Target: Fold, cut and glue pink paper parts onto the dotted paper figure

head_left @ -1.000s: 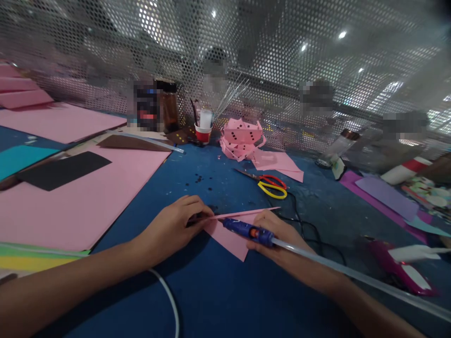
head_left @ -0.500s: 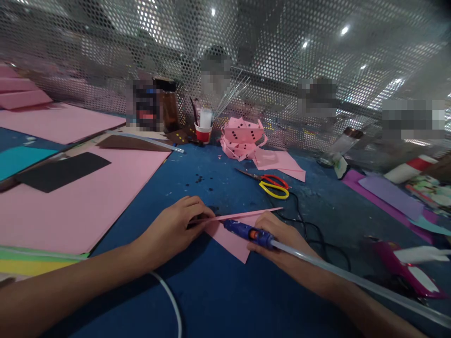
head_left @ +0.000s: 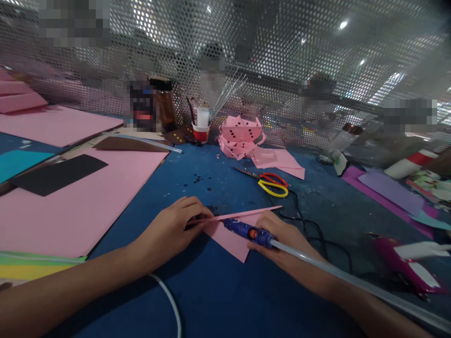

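My left hand (head_left: 178,225) pinches one end of a folded piece of pink paper (head_left: 229,241), whose raised edge points to the right. A blue hot glue gun (head_left: 243,229) is gripped in my right hand (head_left: 280,234), its nozzle against or close to the fold near my left fingertips. A long clear glue stick (head_left: 338,272) runs out of the gun's back, over my right forearm. Scissors (head_left: 273,184) with red and yellow handles lie beyond my right hand. Behind them stands a pink paper piece (head_left: 240,136) with black dots.
Pink sheets (head_left: 70,211) with a black paper strip (head_left: 59,173) cover the left. A red and white cup (head_left: 201,133) and a brown jar (head_left: 164,105) stand by the perforated metal screen (head_left: 268,51). Purple paper (head_left: 391,192) and a magenta tool (head_left: 410,267) lie right. A black cord (head_left: 313,225) trails nearby.
The camera view has shifted very slightly. Both hands, the pink paper and the glue gun stay in nearly the same place.
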Demonstrator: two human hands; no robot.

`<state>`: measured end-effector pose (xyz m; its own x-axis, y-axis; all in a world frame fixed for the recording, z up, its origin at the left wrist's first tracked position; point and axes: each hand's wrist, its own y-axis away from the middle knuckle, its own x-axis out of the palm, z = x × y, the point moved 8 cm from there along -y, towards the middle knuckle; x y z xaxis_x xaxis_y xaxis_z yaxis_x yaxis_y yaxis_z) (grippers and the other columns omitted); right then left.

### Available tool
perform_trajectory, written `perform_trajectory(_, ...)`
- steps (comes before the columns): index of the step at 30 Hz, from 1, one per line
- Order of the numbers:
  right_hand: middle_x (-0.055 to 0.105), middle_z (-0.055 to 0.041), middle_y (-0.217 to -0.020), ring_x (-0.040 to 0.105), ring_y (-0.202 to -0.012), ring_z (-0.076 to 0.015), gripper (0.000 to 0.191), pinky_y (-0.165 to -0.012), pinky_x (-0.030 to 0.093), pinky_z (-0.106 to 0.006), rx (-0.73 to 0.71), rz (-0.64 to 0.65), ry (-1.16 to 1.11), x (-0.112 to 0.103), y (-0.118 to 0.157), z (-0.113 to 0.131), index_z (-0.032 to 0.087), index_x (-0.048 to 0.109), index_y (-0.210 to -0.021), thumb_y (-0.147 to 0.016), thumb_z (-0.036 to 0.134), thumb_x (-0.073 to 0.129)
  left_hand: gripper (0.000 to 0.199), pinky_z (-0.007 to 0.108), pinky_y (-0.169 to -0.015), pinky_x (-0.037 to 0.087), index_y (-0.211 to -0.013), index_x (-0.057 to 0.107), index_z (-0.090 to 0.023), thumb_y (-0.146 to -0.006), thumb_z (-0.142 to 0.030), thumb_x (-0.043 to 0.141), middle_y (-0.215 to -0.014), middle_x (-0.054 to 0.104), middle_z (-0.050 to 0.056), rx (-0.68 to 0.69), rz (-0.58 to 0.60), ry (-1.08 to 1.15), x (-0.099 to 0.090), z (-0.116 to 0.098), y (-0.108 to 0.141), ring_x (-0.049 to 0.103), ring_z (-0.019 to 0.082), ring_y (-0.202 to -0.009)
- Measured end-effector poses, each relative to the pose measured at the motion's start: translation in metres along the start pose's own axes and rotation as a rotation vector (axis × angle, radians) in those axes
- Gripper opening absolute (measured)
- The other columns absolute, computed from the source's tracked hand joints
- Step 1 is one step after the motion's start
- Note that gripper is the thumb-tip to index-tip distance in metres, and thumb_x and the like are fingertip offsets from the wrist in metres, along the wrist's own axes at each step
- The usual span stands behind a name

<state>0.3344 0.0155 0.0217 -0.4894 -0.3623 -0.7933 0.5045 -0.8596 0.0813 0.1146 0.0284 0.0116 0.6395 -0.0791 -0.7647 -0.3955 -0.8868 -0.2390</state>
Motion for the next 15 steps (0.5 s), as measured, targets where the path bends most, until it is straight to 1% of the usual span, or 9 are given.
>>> perform_trajectory(7, 0.054, 0.0018, -0.095, 0.054, -0.075, -0.0127, 0.029, -0.066, 0.039, -0.026, 0.012, 0.009, 0.031, -0.0015, 0.0015, -0.0005, 0.022, 0.051, -0.083, -0.102, 0.041, 0.060, 0.016, 0.030, -0.079, 0.050, -0.102, 0.073, -0.026, -0.098, -0.030, 0.058, -0.101, 0.069, 0.003, 0.001, -0.002, -0.012, -0.0004, -0.0006, 0.0004, 0.064, 0.019, -0.092)
perform_trajectory(15, 0.058, 0.0009, -0.096, 0.059, -0.081, -0.0152, 0.026, -0.073, 0.044, -0.027, 0.020, -0.010, 0.004, -0.0027, 0.0042, -0.0064, 0.023, 0.054, -0.085, -0.101, 0.043, 0.062, 0.017, 0.029, -0.079, 0.049, -0.103, 0.073, -0.029, -0.100, -0.031, 0.057, -0.103, 0.070, 0.001, -0.012, 0.000, -0.017, 0.0006, 0.0033, 0.0012, 0.064, 0.019, -0.094)
